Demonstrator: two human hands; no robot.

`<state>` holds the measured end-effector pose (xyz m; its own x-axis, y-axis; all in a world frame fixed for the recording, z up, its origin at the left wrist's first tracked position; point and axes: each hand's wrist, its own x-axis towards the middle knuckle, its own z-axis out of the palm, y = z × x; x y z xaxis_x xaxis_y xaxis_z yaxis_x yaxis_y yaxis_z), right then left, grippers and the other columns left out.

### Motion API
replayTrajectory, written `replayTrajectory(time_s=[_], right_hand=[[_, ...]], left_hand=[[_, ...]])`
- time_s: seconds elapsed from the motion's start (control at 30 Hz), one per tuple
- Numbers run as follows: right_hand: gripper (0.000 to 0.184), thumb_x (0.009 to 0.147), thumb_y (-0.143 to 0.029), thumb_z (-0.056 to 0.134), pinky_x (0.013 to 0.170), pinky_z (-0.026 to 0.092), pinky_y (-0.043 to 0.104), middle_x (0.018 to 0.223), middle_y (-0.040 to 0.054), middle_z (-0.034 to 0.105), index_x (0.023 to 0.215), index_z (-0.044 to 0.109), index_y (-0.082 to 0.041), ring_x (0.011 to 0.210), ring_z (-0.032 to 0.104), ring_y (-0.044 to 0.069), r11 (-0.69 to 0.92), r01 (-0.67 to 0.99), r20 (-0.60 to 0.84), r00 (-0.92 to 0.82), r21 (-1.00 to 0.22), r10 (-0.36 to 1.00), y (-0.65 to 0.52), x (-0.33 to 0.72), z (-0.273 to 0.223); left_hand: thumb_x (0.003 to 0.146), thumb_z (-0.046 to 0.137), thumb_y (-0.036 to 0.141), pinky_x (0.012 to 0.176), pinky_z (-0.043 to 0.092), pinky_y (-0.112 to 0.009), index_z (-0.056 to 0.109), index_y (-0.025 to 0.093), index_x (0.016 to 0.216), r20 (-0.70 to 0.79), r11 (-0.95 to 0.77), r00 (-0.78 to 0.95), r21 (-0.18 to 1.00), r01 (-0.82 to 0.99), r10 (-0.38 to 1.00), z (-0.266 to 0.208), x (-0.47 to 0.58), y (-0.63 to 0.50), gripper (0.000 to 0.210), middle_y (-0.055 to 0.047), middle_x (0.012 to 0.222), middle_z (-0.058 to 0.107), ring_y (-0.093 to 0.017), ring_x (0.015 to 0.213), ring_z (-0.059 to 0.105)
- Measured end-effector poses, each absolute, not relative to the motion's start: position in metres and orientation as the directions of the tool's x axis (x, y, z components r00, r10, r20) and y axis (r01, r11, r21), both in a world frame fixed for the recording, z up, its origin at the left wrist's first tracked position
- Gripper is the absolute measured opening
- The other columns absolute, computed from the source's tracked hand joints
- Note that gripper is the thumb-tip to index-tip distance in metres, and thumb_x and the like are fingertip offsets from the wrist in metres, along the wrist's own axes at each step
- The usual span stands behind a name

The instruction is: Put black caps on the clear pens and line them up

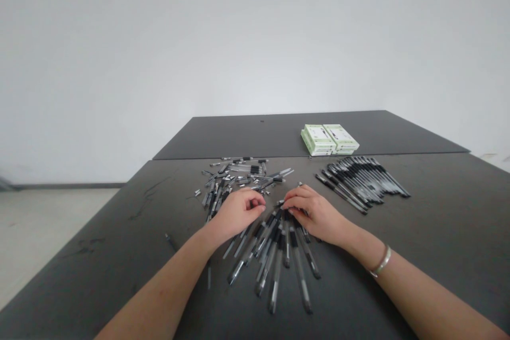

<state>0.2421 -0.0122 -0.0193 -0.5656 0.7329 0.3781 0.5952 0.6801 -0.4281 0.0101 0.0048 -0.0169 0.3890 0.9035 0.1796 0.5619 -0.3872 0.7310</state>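
My left hand is closed, its thumb and curled fingertips close together; anything between them is too small or hidden to name. To its right, my right hand has its fingers pinched at the far end of a fanned group of clear gel pens with black grips, seemingly on one pen end. These pens point toward me, spread on the dark table below both hands. Beyond and left of my left hand lies a loose heap of pen parts, with clear barrels, black grips, thin refills and small tips.
A neat row of capped pens lies to the right of my right hand. Behind it stand stacked green and white boxes. A single thin dark piece lies beside my left forearm. The table has a seam toward the back wall.
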Motion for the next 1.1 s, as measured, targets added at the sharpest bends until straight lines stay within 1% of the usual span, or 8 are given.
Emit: replayTrajectory(time_s=[0.17,0.27,0.4,0.57,0.77,0.93,1.1], right_hand=[[0.021,0.079,-0.005,0.056,0.090,0.044,0.036,0.099,0.0076,0.063,0.088,0.069,-0.019,0.097,0.055,0.020,0.696,0.564,0.320,-0.626,-0.444,0.711,-0.015,0.241,-0.016],[0.018,0.081,-0.011,0.060,0.091,0.043,0.037,0.101,0.0082,0.062,0.093,0.070,-0.019,0.099,0.054,0.021,0.695,0.558,0.276,-0.654,-0.453,0.705,-0.015,0.242,-0.015],[0.020,0.083,-0.016,0.060,0.095,0.041,0.039,0.107,0.0093,0.060,0.101,0.069,-0.020,0.102,0.053,0.022,0.691,0.557,0.230,-0.677,-0.460,0.699,-0.014,0.243,-0.016],[0.019,0.086,-0.019,0.060,0.096,0.040,0.038,0.110,0.0096,0.058,0.102,0.068,-0.020,0.105,0.051,0.021,0.684,0.555,0.202,-0.687,-0.474,0.698,-0.011,0.246,-0.018],[0.017,0.087,-0.024,0.060,0.096,0.039,0.038,0.113,0.0090,0.056,0.102,0.068,-0.022,0.108,0.050,0.021,0.695,0.545,0.171,-0.716,-0.469,0.677,-0.006,0.248,-0.019],[0.015,0.088,-0.026,0.059,0.097,0.038,0.038,0.112,0.0082,0.056,0.100,0.067,-0.023,0.110,0.049,0.021,0.707,0.536,0.158,-0.735,-0.462,0.660,-0.005,0.247,-0.020],[0.014,0.089,-0.030,0.057,0.095,0.039,0.037,0.110,0.0076,0.056,0.096,0.067,-0.022,0.108,0.049,0.021,0.723,0.519,0.168,-0.748,-0.455,0.642,-0.005,0.245,-0.023]], left_hand=[[0.074,0.062,0.016,0.058,0.040,-0.023,0.071,0.018,0.078,0.174,-0.403,0.410,0.709,0.578,0.895,-0.017,0.011,0.003,0.010,-0.001,0.075,0.060,-0.012,0.064,0.054],[0.074,0.062,0.016,0.059,0.040,-0.022,0.071,0.017,0.078,0.160,-0.398,0.414,0.704,0.588,0.896,-0.016,0.011,0.002,0.010,-0.001,0.075,0.059,-0.012,0.064,0.054],[0.075,0.061,0.016,0.058,0.040,-0.022,0.071,0.017,0.079,0.154,-0.393,0.414,0.704,0.592,0.897,-0.016,0.011,0.003,0.011,-0.001,0.076,0.058,-0.012,0.065,0.053],[0.076,0.059,0.015,0.060,0.041,-0.023,0.070,0.017,0.077,0.180,-0.407,0.398,0.674,0.616,0.900,-0.020,0.009,0.007,0.011,-0.002,0.074,0.059,-0.013,0.065,0.054],[0.079,0.056,0.015,0.065,0.046,-0.026,0.071,0.017,0.082,0.205,-0.361,0.308,0.683,0.635,0.929,-0.018,0.007,0.010,0.015,-0.003,0.079,0.064,-0.015,0.070,0.060],[0.078,0.057,0.015,0.073,0.048,-0.028,0.071,0.017,0.082,0.219,-0.299,0.203,0.689,0.661,0.954,-0.020,0.004,0.014,0.015,-0.004,0.084,0.069,-0.018,0.078,0.064],[0.078,0.057,0.015,0.074,0.050,-0.029,0.070,0.017,0.084,0.212,-0.285,0.191,0.707,0.647,0.959,-0.022,0.002,0.016,0.015,-0.005,0.086,0.070,-0.018,0.079,0.065]])
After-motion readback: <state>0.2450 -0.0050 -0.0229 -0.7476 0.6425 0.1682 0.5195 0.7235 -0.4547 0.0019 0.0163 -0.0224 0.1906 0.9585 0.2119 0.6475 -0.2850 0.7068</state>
